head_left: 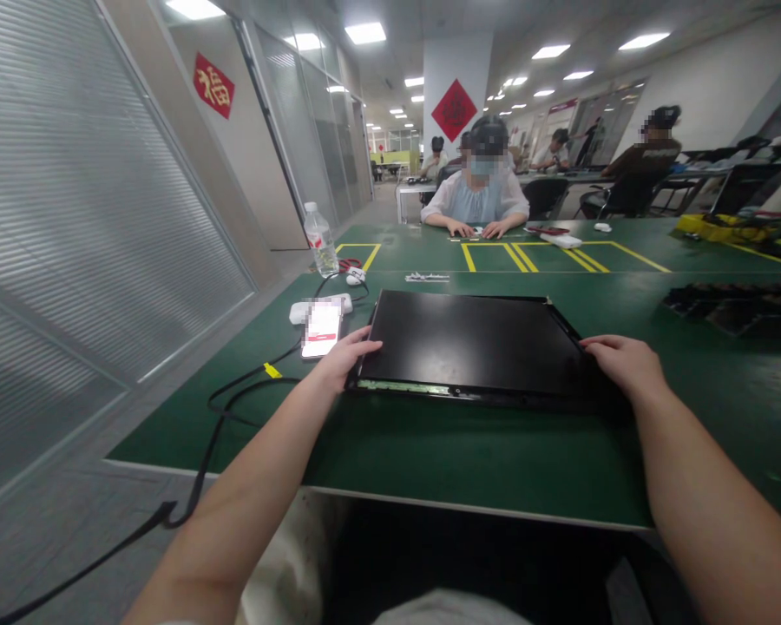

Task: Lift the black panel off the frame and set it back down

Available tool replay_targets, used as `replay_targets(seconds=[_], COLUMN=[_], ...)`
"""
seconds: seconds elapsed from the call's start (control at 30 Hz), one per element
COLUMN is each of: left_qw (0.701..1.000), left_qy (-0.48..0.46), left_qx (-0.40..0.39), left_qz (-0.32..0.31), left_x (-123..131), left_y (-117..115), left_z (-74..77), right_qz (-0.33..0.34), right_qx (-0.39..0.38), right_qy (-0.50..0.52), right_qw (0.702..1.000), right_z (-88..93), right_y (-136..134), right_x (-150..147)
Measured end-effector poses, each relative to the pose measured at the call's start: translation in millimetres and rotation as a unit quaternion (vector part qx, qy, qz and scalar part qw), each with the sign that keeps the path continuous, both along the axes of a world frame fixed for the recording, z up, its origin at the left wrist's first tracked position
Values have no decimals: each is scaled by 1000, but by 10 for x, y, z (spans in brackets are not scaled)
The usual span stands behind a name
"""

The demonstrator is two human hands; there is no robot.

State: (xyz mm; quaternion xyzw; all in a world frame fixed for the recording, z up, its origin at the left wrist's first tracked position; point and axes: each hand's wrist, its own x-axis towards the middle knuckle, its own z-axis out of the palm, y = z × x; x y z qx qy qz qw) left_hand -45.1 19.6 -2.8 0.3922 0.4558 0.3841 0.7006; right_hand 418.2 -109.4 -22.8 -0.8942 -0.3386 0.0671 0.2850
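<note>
left hand [351, 358] at eight to nine o'clock, gripping panel [475, 343] edge, thumb on top; green strip [403, 387] bare at seven; panel over table [495, 469], twelve o'clock, looks part-assembled, strip uncovered; right hand [618, 360] pinching three o'clock edge.

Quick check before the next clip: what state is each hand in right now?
Left hand: closed on the black screen, holding its left edge.
Right hand: closed at the fingertips, holding the screen's right edge.
</note>
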Motion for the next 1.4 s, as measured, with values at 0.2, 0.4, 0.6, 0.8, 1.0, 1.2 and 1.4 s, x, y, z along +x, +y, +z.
replay_targets(seconds=[0.2,0.4,0.6,0.8,1.0,1.2,1.4], left_qw=[999,999,996,992,990,988,987], left_qy=[42,40,60,79,92,100,95], left_qx=[5,21,56,91,104,113,130], left_qz=[9,19,34,21,19,16,17], left_x=[30,-25,2,-14,-15,-6,-9], left_y=[-58,-12,-44,-52,-34,-48,-77], left_z=[65,22,19,25,-11,-4,14], right_qz=[2,15,10,4,4,11,9], right_qx=[35,77,86,78,55,58,33], right_qy=[-8,-13,-17,-8,-8,-8,6], right_qw=[999,997,996,997,998,998,999], right_z=[-88,-220,-254,-203,-157,-127,-14], right_y=[26,58,71,60,55,37,-3], right_x=[48,149,178,127,83,55,-45])
